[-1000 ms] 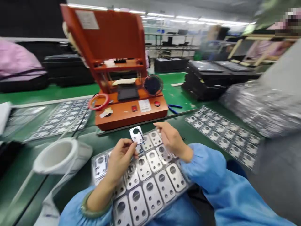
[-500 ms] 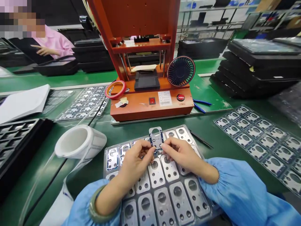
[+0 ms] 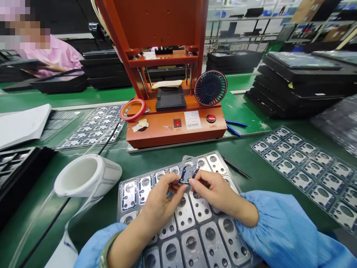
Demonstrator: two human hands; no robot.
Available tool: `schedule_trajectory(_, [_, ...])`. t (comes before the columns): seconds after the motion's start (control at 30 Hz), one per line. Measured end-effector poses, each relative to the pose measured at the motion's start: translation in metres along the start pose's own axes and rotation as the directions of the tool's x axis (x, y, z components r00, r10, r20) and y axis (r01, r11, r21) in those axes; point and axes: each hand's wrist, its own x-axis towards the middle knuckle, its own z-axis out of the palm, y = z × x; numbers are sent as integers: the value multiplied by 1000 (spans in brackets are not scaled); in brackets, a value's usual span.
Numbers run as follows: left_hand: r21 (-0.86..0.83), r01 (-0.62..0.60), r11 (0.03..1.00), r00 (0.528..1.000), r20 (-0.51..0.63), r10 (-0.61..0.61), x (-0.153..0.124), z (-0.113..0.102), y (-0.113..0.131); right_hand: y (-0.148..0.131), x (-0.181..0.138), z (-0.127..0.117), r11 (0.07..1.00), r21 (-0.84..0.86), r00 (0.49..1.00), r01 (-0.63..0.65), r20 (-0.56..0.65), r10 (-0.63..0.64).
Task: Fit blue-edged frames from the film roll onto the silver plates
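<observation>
My left hand [image 3: 164,195] and my right hand [image 3: 214,191] pinch the lower corners of a thin adhesive film piece [image 3: 189,173]. It looks partly clear, with dark blue edges, small holes and a large opening at its top, and it tilts above the tray. Beneath both hands lies a clear plastic tray [image 3: 121,201] with rows of silver metal plates [image 3: 192,243], each with a round recess and small holes. Several plates in the back left row, such as one plate [image 3: 129,195], show blue-edged film. My fingers hide part of the film's lower edge.
An orange press machine [image 3: 175,130] stands behind the tray, with a red tape roll [image 3: 141,114] and a small fan [image 3: 211,88] on it. On the left is a white label roll [image 3: 111,173]; tweezers [image 3: 237,167] and another plate tray [image 3: 306,163] lie right. A co-worker in pink [image 3: 64,52] handles black trays.
The film piece has tilted and turned between my fingers, and its top part now looks see-through. My hands stay close together over the tray. The co-worker's hand has lowered to a black tray.
</observation>
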Motion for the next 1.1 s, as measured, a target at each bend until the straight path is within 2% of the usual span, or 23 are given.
schedule_trajectory(0.2, [68, -15, 998, 1000, -13, 15, 4, -3, 4, -1, -4, 0, 1000, 1, 1000, 15, 0, -15])
schedule_trajectory(0.37, [-16, 26, 1000, 1000, 3, -26, 3, -1, 1, 4, -2, 2, 1000, 8, 1000, 6, 8, -6])
schedule_trajectory(0.53, [3, -47, 999, 998, -43, 47, 1, 1, 0, 6, -1, 4, 999, -13, 999, 40, 23, -39])
schedule_trajectory(0.83, [-60, -62, 996, 998, -25, 61, -3, 6, -3, 4, 0, 3, 1000, 25, 999, 8, 32, -9])
schedule_trajectory(1.0, [-181, 49, 982, 995, -82, -65, -1, 8, 2, 0, 0, 3, 1000, 25, 1000, -7, 26, 6])
schedule_trajectory(1.1, [-270, 152, 951, 983, -57, -173, 2, 8, 10, 0, 0, 3, 998, 53, 999, -33, 36, 32])
